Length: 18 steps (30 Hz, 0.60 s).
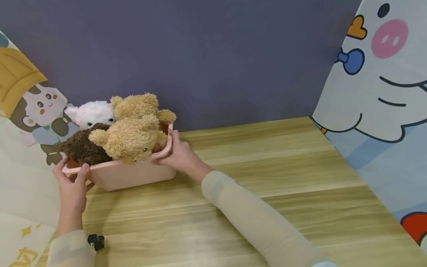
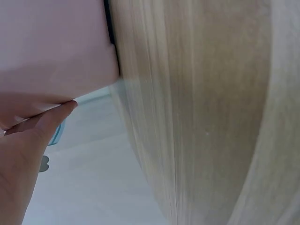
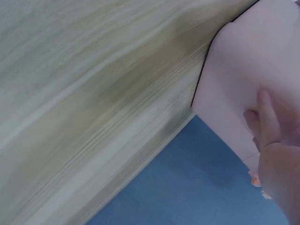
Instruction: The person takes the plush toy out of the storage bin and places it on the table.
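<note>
A pink plastic bin sits at the back left of the table, filled with plush toys. Inside are a white plush toy, a dark brown one and two tan teddy bears, one in front and one behind. My left hand grips the rim at the bin's left end, its thumb over the edge. At the opposite end my right hand holds the rim. In the right wrist view, the right hand's fingers lie against the bin's wall.
The wood-grain table extends to the right of the bin. A dark blue-grey wall rises behind it. Cartoon-printed panels flank the left and right sides. A small black device is by the left wrist.
</note>
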Each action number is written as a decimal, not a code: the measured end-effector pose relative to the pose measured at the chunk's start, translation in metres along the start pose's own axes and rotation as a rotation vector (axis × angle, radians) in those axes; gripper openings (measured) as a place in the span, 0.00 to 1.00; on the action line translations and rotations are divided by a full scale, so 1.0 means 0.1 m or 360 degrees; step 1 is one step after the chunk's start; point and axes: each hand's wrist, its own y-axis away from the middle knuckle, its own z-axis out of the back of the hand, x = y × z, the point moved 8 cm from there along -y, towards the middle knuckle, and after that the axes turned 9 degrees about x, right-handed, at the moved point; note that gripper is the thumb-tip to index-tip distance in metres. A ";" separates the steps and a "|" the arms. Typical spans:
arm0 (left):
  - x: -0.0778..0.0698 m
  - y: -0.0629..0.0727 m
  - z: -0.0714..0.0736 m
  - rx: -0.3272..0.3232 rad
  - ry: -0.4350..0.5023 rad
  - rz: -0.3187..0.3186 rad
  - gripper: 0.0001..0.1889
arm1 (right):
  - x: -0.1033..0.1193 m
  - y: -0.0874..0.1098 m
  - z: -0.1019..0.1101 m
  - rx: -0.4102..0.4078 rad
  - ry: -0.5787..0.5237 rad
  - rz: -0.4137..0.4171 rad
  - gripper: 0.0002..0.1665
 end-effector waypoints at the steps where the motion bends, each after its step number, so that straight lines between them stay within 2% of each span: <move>1: 0.00 -0.01 0.00 0.0001 -0.0001 0.0001 0.39 | 0.00 -0.01 0.00 -0.0002 0.0000 0.0008 0.74; 11: 0.04 -0.09 0.05 0.0046 0.0020 -0.0025 0.39 | -0.04 -0.04 -0.01 0.0036 0.0009 0.0003 0.74; 18: 0.03 -0.05 0.03 0.0023 -0.0016 -0.0044 0.37 | -0.04 -0.01 0.02 0.0044 0.0032 0.0048 0.74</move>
